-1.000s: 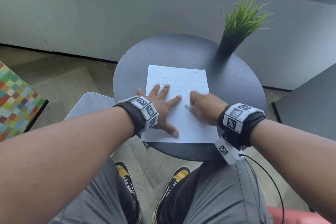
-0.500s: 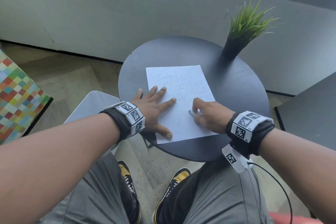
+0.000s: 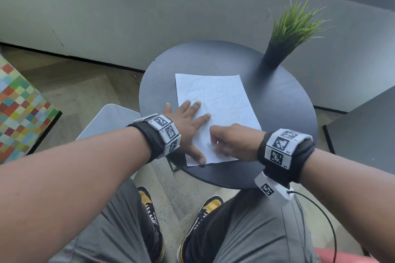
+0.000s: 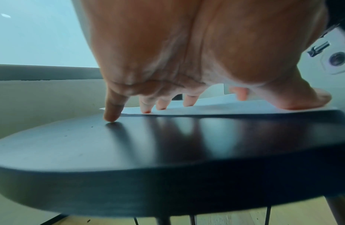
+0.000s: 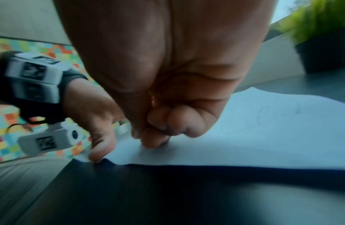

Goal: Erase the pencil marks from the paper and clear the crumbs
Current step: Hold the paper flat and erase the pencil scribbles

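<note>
A white sheet of paper [image 3: 222, 100] with faint pencil scribbles lies on the round black table [image 3: 277, 117]. My left hand [image 3: 188, 126] lies flat on the sheet's left side, fingers spread. The thumb presses the near corner and the little finger touches the table [image 4: 129, 144]. My right hand [image 3: 233, 141] sits on the lower part of the paper [image 5: 264, 129], its fingers [image 5: 156, 137] curled tight and pinched down onto the sheet. A small pale eraser [image 3: 210, 145] shows only as a blur under the fingertips. No crumbs can be made out.
A potted grass plant [image 3: 292, 28] stands at the table's far right edge. A second dark tabletop [image 3: 363, 130] is on the right, and a white stool [image 3: 111, 119] and a checkered cushion [image 3: 19, 109] on the left. My knees are just below the table's near edge.
My right hand has slid a little left and toward me over the lower part of the paper, closer to the left thumb. The left hand still presses the sheet flat.
</note>
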`<state>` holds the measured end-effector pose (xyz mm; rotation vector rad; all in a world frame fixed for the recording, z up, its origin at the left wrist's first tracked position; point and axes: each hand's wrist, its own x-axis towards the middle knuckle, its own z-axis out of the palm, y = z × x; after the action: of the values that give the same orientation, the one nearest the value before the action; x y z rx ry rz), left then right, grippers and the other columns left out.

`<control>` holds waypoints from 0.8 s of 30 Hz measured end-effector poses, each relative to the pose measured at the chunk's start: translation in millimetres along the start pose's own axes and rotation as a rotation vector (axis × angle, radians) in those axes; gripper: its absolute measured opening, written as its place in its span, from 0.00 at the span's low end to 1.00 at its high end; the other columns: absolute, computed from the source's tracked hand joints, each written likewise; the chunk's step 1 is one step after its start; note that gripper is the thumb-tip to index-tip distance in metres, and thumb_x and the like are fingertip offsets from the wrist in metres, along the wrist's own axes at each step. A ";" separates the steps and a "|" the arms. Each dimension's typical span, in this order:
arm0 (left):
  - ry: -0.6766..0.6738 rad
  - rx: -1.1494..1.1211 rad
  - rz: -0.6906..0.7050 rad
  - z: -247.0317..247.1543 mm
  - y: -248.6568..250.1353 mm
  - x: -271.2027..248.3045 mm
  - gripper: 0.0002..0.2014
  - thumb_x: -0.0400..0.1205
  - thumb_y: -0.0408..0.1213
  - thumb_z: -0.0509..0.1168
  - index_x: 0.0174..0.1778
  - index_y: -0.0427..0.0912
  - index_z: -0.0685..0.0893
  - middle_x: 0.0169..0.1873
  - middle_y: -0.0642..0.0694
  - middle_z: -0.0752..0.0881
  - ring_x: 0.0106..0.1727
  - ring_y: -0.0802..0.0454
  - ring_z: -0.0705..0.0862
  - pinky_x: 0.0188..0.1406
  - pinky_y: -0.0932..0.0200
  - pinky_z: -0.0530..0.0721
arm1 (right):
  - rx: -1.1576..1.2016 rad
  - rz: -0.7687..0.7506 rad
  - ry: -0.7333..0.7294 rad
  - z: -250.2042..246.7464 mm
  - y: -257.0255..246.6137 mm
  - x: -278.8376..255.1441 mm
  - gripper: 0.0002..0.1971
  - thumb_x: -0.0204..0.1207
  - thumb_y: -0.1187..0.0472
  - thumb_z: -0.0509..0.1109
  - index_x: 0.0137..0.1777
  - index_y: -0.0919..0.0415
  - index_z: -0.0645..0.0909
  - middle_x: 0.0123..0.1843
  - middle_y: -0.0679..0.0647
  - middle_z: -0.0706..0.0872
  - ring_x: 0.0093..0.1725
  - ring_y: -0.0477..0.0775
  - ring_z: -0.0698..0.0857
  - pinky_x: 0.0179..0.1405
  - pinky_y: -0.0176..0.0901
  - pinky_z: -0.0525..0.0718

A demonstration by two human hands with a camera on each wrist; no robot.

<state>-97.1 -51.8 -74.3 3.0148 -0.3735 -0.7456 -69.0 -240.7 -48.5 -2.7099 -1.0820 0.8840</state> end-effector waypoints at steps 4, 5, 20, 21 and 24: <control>-0.005 0.015 0.004 -0.3 -0.4 0.2 0.67 0.57 0.84 0.63 0.85 0.60 0.37 0.86 0.47 0.33 0.86 0.43 0.34 0.77 0.21 0.49 | 0.035 0.125 0.157 -10.0 10.3 6.6 0.09 0.83 0.51 0.60 0.56 0.54 0.73 0.46 0.55 0.82 0.47 0.62 0.81 0.48 0.50 0.81; -0.009 0.015 0.002 -0.4 -0.5 0.3 0.67 0.57 0.84 0.63 0.85 0.60 0.36 0.85 0.47 0.32 0.86 0.43 0.34 0.77 0.20 0.48 | 0.051 0.176 0.235 -11.2 14.1 7.3 0.10 0.83 0.50 0.59 0.56 0.55 0.71 0.47 0.59 0.82 0.46 0.65 0.81 0.47 0.53 0.82; -0.011 0.011 0.013 6.1 -5.3 1.1 0.66 0.58 0.85 0.60 0.84 0.62 0.32 0.84 0.49 0.28 0.85 0.45 0.30 0.75 0.18 0.44 | -0.013 -0.103 0.053 12.8 -26.7 9.4 0.09 0.81 0.57 0.65 0.59 0.57 0.75 0.42 0.51 0.78 0.42 0.57 0.75 0.41 0.45 0.71; -0.010 0.006 0.017 6.0 -5.3 1.2 0.65 0.58 0.85 0.60 0.83 0.63 0.33 0.84 0.49 0.28 0.85 0.45 0.30 0.75 0.18 0.44 | 0.002 -0.080 0.088 7.9 -23.5 13.1 0.09 0.81 0.57 0.64 0.59 0.56 0.76 0.44 0.50 0.78 0.43 0.57 0.76 0.42 0.44 0.71; 0.001 0.009 0.028 6.8 -6.0 -0.1 0.65 0.57 0.86 0.59 0.84 0.62 0.34 0.84 0.49 0.28 0.85 0.45 0.30 0.76 0.18 0.44 | 0.062 0.167 0.271 -6.3 -4.4 25.9 0.10 0.82 0.54 0.60 0.59 0.56 0.73 0.51 0.59 0.83 0.47 0.63 0.81 0.43 0.48 0.76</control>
<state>-99.0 -45.6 -80.7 3.0120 -0.4187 -0.7418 -53.2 -219.7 -54.5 -2.7934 -0.7727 0.5357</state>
